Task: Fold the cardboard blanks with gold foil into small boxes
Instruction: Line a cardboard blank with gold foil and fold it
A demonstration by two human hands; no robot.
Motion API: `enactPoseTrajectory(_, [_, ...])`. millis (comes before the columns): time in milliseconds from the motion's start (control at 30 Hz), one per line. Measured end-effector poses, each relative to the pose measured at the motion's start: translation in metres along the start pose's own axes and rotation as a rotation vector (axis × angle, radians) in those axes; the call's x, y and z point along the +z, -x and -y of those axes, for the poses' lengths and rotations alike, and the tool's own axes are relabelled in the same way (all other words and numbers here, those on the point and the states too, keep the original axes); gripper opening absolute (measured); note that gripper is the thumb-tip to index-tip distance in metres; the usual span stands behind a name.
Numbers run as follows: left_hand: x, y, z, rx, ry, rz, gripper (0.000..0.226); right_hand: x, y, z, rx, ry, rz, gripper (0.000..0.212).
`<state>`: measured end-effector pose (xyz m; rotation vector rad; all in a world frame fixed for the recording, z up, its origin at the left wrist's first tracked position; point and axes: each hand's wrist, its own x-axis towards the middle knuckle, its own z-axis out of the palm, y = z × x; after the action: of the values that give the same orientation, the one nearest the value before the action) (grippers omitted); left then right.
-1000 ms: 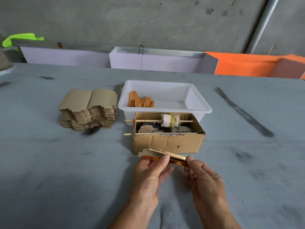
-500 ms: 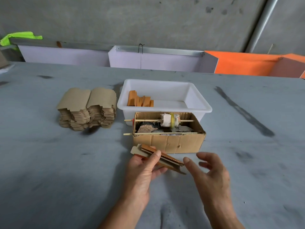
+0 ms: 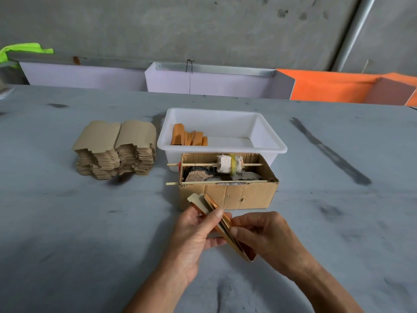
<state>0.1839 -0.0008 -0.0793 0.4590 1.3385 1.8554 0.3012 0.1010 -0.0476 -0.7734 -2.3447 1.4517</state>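
- left hand [image 3: 191,236] pinches blank [image 3: 222,224], thumb on top, held over table [image 3: 67,222] just in front of carton [image 3: 228,195]
- right hand [image 3: 268,238] fingers curled on blank's near end
- blank stack [image 3: 117,150] left of tub [image 3: 222,134]
- folded orange pieces [image 3: 188,138] in tub

**One head-worn view, forward and down**

A single wide-angle camera looks from the person's head across the grey worktop [image 3: 67,222] toward the concrete wall [image 3: 203,26]. The hands [image 3: 225,238] sit close below; the white tub [image 3: 268,134] lies mid-distance.
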Motion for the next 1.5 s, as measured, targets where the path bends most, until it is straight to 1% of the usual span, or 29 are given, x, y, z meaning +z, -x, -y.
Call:
enactPoseTrajectory(100, [-0.001, 0.001, -0.001, -0.003, 0.007, 0.041, 0.035, -0.002, 0.001, -0.001, -0.016, 0.002, -0.01, 0.01])
enactPoseTrajectory(200, [-0.003, 0.003, -0.001, -0.016, 0.095, 0.097, 0.028, -0.005, -0.001, -0.002, -0.012, -0.003, -0.005, 0.009])
enactPoseTrajectory(233, [-0.004, 0.004, -0.002, -0.022, 0.126, 0.119, 0.029, -0.006, -0.002, -0.002, -0.013, -0.007, -0.001, 0.008])
enactPoseTrajectory(300, [-0.005, 0.005, -0.001, -0.018, 0.116, 0.14, 0.031, -0.008, -0.003, -0.002, -0.019, -0.002, 0.008, 0.008])
enactPoseTrajectory(400, [-0.003, 0.003, 0.001, -0.014, 0.058, 0.093, 0.032, -0.009, -0.004, -0.003, -0.03, 0.003, 0.031, 0.007])
enactPoseTrajectory(500, [-0.002, 0.001, 0.0, -0.027, 0.048, 0.057, 0.031, -0.009, -0.005, -0.005, -0.025, -0.016, 0.058, 0.007])
enactPoseTrajectory(667, [0.0, 0.0, -0.001, -0.048, 0.056, 0.041, 0.035, -0.01, -0.005, -0.006, 0.009, -0.073, 0.081, 0.019])
enactPoseTrajectory(733, [0.001, 0.0, -0.002, -0.055, 0.067, 0.032, 0.035, -0.009, -0.006, -0.006, 0.021, -0.084, 0.071, 0.017])
enactPoseTrajectory(800, [0.003, 0.001, -0.003, -0.068, 0.103, 0.018, 0.03, -0.008, -0.008, -0.006, 0.026, -0.082, 0.053, 0.012])
enactPoseTrajectory(867, [0.004, -0.001, -0.003, -0.083, 0.154, -0.007, 0.016, -0.007, -0.009, -0.007, 0.017, -0.099, 0.044, 0.008])
enactPoseTrajectory(933, [0.005, -0.002, -0.004, -0.094, 0.183, -0.043, 0.007, -0.005, -0.009, -0.007, -0.002, -0.11, 0.042, 0.002])
enactPoseTrajectory(967, [0.005, -0.003, -0.004, -0.096, 0.192, -0.057, 0.007, -0.005, -0.009, -0.006, -0.009, -0.114, 0.042, 0.004])
enactPoseTrajectory(1033, [0.005, -0.005, -0.004, -0.095, 0.212, -0.076, 0.007, -0.004, -0.007, -0.005, -0.031, -0.117, 0.036, 0.017])
enactPoseTrajectory(1100, [0.006, -0.006, -0.003, -0.095, 0.243, -0.089, 0.007, -0.003, -0.007, -0.007, -0.06, -0.084, 0.014, 0.023])
enactPoseTrajectory(1233, [0.007, -0.008, 0.0, -0.083, 0.316, -0.102, 0.007, 0.0, -0.005, -0.008, -0.103, -0.063, -0.002, 0.014])
enactPoseTrajectory(1333, [0.005, -0.007, 0.002, -0.07, 0.336, -0.07, 0.004, 0.001, -0.002, -0.012, -0.172, -0.004, -0.054, 0.03])
enactPoseTrajectory(1367, [0.003, -0.006, 0.003, -0.063, 0.333, -0.059, 0.005, 0.001, -0.002, -0.013, -0.195, 0.035, -0.085, 0.031])
enactPoseTrajectory(1433, [0.0, -0.006, 0.002, -0.038, 0.298, -0.058, 0.012, 0.001, -0.001, -0.016, -0.247, 0.091, -0.143, 0.025])
enactPoseTrajectory(1500, [-0.002, -0.004, 0.002, 0.017, 0.239, -0.099, 0.019, 0.002, 0.0, -0.018, -0.289, 0.109, -0.178, 0.021])
